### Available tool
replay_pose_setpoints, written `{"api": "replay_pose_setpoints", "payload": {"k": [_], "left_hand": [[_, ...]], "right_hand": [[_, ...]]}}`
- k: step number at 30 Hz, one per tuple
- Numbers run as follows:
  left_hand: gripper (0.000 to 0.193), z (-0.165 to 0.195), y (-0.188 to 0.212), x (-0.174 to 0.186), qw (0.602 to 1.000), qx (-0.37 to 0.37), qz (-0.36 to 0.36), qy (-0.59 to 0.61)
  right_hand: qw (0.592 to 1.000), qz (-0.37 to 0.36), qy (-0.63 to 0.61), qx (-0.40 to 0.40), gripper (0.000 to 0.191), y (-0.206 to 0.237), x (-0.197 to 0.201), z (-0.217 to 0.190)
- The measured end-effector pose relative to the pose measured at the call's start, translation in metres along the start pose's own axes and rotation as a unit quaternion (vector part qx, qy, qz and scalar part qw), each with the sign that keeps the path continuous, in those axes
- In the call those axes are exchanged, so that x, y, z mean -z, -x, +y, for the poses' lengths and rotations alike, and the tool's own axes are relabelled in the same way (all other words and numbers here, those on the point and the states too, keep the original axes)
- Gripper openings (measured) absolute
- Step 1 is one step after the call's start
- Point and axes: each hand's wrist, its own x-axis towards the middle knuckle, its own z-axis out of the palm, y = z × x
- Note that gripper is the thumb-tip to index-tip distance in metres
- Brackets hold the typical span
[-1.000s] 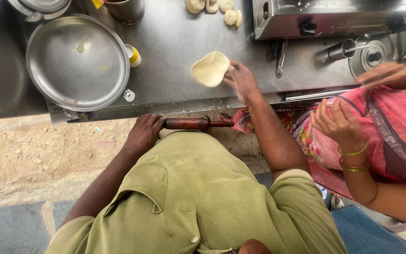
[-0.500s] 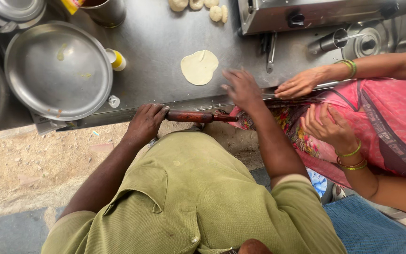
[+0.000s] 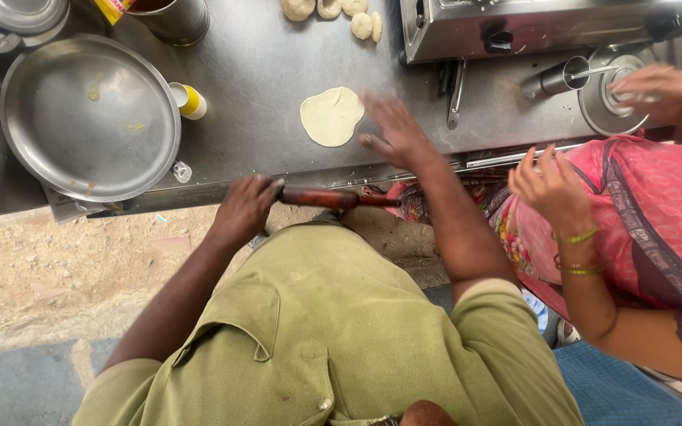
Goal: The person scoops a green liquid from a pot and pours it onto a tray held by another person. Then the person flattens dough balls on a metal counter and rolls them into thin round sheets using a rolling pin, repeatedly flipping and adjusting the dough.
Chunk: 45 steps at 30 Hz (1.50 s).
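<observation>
My left hand [image 3: 245,207] grips one end of a dark wooden rolling pin [image 3: 327,197], held level at the near edge of the steel counter [image 3: 262,87]. My right hand [image 3: 395,130] hovers open and blurred over the counter, fingers spread, just right of a flat round disc of dough [image 3: 331,116] that lies on the steel. Several small dough balls [image 3: 333,11] sit at the far edge of the counter.
A large round steel plate [image 3: 88,118] lies at the left, a small yellow-and-white bottle [image 3: 189,100] beside it. A steel stove [image 3: 546,24] stands at the back right. A person in pink [image 3: 641,229] stands to my right, one hand [image 3: 661,93] on a steel lid.
My right hand left the pin's end and rose over the counter next to the dough disc. The other person's far hand moved right to the steel lid.
</observation>
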Motion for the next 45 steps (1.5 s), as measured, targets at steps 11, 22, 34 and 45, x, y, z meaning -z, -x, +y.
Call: {"api": "replay_pose_setpoints", "payload": {"k": [11, 22, 34, 45], "left_hand": [[0.024, -0.026, -0.138, 0.042, 0.993, 0.063, 0.099, -0.027], [0.063, -0.003, -0.074, -0.030, 0.997, 0.020, 0.074, 0.001], [0.055, -0.002, -0.111, -0.013, 0.974, -0.020, 0.214, -0.073], [0.055, -0.040, -0.149, 0.042, 0.986, 0.020, 0.164, -0.013]], "right_hand": [[0.987, 0.059, 0.146, -0.013, 0.039, -0.026, -0.006, 0.020], [0.969, 0.178, 0.141, 0.093, 0.062, 0.029, -0.068, 0.037], [0.961, 0.240, 0.124, 0.054, 0.060, 0.030, -0.056, 0.016], [0.972, 0.137, 0.190, -0.025, 0.078, -0.026, -0.038, 0.015]]}}
